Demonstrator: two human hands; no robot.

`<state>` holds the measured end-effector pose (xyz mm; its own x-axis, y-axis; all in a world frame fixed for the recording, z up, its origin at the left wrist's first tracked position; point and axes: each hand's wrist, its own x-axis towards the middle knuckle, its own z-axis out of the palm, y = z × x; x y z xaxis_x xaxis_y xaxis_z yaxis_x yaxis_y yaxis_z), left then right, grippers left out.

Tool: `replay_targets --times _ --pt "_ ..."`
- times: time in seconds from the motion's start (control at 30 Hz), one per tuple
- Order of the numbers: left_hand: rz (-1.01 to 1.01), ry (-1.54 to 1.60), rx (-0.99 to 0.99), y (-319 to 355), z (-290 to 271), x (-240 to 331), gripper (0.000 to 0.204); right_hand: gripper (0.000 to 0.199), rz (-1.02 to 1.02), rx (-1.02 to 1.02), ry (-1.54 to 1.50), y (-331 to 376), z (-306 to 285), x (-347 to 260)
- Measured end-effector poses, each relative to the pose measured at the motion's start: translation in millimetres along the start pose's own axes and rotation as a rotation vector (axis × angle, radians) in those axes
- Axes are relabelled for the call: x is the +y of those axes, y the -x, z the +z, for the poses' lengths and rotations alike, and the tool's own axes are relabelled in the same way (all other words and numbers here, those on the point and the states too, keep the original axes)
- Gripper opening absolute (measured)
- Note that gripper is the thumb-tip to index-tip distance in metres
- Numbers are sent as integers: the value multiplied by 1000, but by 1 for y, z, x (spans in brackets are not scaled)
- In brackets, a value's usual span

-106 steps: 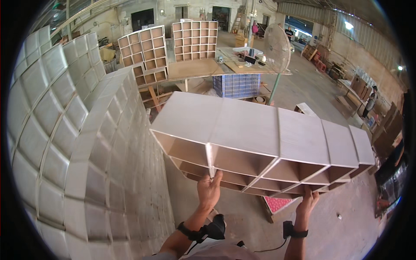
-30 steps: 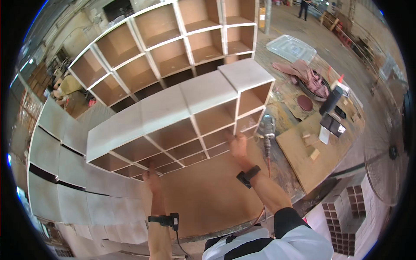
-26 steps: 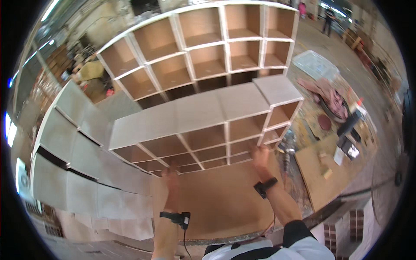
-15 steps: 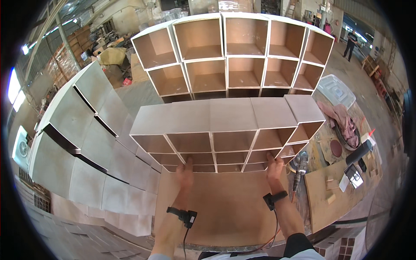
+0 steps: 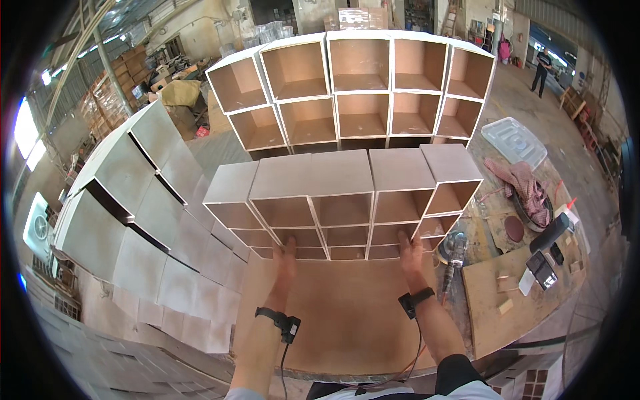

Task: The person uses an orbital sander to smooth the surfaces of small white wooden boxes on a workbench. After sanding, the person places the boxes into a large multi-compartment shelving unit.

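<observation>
Several open-front wooden boxes, with whitish outsides and brown insides, stand stacked in rows in front of me. My left hand is at the stack's lower left part, its fingers closed round the box walls, with the fingertips partly hidden. At the lower right part, my right hand likewise grips box walls, its thumb reaching into a compartment. Both arms stretch forward over a brown board, and each wrist carries a black strap with a small device and cable.
Behind stands a taller stack of similar boxes; another stack rises at left. On the right are a power tool, a clear plastic lid, a reddish cloth and a phone. A person stands far right.
My view has shifted, so both box stacks ahead appear farther left. My right hand appears slightly farther left. Both hands stay on the boxes.
</observation>
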<state>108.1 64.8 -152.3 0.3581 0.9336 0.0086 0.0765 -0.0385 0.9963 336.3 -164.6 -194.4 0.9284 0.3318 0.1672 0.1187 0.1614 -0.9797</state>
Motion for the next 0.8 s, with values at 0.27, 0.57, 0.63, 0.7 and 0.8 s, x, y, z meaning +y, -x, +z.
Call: replay_targets --times 0.27,0.57,0.63,0.7,0.8 --pt "52 233 -148 115 -88 -25 70 47 -114 -13 117 69 -39 -30" --pt "-461 108 340 460 -237 -31 39 35 831 -1196 -6 385 4 -96" --pt "-494 179 465 538 -258 -36 38 33 831 -1573 1 464 17 -102" --pt "-525 203 602 629 -279 -37 37 33 547 -1849 30 538 23 -113" --pt "-558 209 832 746 -301 -33 36 31 363 -2174 59 639 30 -171"
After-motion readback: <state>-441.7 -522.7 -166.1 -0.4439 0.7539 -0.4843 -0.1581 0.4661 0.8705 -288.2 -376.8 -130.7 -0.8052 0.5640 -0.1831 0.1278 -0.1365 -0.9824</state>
